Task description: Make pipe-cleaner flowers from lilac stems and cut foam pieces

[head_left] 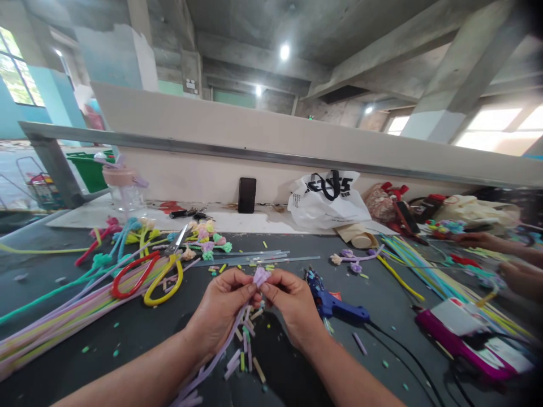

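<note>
Fuzzy flower (261, 276), glossy plastic scissor handles (172, 264), shiny metal blades (176, 241).

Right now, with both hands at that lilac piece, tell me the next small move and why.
Probably a light squeeze of the lilac piece, to firm its shape: the left hand and right hand both pinch it from either side, while neither holds the scissors or the blue glue gun.

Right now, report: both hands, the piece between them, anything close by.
Left hand and right hand pinching lilac piece. Lilac strand hanging below left hand. Blue glue gun beside right hand; cut bits scattered on tabletop.
</note>
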Demonstrator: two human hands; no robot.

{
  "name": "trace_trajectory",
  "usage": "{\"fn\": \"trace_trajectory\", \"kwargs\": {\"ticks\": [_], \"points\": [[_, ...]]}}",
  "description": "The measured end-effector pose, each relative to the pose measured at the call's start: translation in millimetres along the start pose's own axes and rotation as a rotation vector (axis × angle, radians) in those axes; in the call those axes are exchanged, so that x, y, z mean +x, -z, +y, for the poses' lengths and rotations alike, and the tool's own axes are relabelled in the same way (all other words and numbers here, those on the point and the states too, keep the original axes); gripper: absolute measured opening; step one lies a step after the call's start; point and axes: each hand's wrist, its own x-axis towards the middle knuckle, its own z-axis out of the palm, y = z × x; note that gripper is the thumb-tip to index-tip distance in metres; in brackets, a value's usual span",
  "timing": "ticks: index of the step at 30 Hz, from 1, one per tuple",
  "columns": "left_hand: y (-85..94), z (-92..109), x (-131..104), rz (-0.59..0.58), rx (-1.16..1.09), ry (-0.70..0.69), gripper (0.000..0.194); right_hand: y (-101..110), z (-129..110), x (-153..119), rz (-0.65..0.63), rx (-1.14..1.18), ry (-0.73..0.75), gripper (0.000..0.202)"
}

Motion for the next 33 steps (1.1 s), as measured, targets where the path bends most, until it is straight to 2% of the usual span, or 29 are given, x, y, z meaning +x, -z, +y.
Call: {"fn": "trace_trajectory", "kwargs": {"ticks": [4,8,12,18,25,33], "points": [[-0.4,-1,-1,-0.003,-0.02,0.01,0.019,0,-5,-2,-0.002,-0.058,0.046,0.017],[-2.0,0,-1,0.017,-0.018,0.015,0.02,-3,-10,-3,0.049,-0.204,0.159,0.012],[-2.1,2,0,0.048,0.007,-0.042,0.019,-6,-13,-4,0.059,-0.352,0.266,0.007],[-0.6,-3,2,0.059,0.068,-0.081,0.015,-6,-9,-3,0.044,-0.407,0.248,0.015],[2.0,-9,2,0.122,0.331,-0.177,0.008,-4,-6,-1,0.058,-0.436,0.294,0.014],[-1.5,-3,-3,0.162,0.693,-0.329,0.007,-4,-10,-3,0.045,-0.463,0.32,0.02]]}}
